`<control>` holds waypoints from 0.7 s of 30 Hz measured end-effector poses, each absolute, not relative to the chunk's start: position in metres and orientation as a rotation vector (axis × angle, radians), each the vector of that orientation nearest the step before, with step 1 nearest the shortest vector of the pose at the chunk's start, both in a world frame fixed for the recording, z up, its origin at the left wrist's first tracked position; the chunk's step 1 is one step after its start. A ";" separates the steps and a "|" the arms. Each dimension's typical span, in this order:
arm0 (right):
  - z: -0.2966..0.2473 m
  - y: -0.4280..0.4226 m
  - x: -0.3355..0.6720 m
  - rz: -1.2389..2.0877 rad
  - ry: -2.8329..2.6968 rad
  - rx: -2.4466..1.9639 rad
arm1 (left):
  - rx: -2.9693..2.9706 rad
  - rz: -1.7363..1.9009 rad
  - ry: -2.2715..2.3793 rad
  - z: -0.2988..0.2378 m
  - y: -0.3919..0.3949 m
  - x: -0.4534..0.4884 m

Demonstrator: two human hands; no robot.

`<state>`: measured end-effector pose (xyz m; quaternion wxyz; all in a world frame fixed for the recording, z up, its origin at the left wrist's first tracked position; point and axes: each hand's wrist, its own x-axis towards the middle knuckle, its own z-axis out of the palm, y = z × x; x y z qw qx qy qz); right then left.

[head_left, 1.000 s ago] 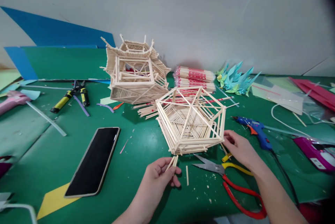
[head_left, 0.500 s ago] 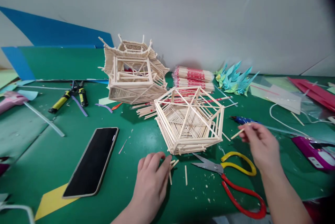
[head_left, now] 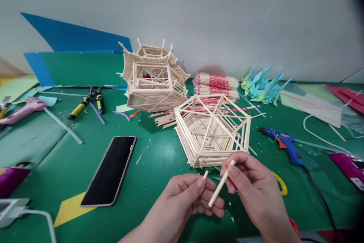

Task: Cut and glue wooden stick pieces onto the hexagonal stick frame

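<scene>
My left hand (head_left: 184,201) is closed in a pinch on a short wooden stick (head_left: 205,175) whose tip pokes up between the fingers. My right hand (head_left: 251,188) pinches a longer wooden stick (head_left: 220,190), held slanting, right beside the left hand. Both hands hover over the green table (head_left: 153,167) just in front of a hexagonal frame of wooden sticks (head_left: 212,131). A taller stick-built tower (head_left: 153,80) lies tilted behind it.
A black phone (head_left: 109,171) lies to the left. Scissors with yellow and red handles (head_left: 281,184) are partly hidden under my right hand. A blue glue gun (head_left: 284,144), packs of chopsticks (head_left: 217,83), paper cranes (head_left: 263,87) and yellow-handled pliers (head_left: 85,102) lie around.
My left hand lifted off the table with a short stick. My right hand came in from the right with a longer stick, meeting the left in front of the frame.
</scene>
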<state>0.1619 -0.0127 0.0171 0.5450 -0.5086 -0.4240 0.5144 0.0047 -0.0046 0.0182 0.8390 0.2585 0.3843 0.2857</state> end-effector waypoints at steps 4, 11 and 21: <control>0.019 -0.004 0.157 1.224 -0.975 -1.282 | 0.483 0.582 0.735 0.017 -0.004 0.009; 0.023 -0.001 0.158 1.179 -1.000 -1.373 | 0.460 0.598 0.679 0.022 0.000 0.014; 0.024 0.001 0.157 1.141 -0.990 -1.419 | 0.458 0.630 0.634 0.020 0.003 0.017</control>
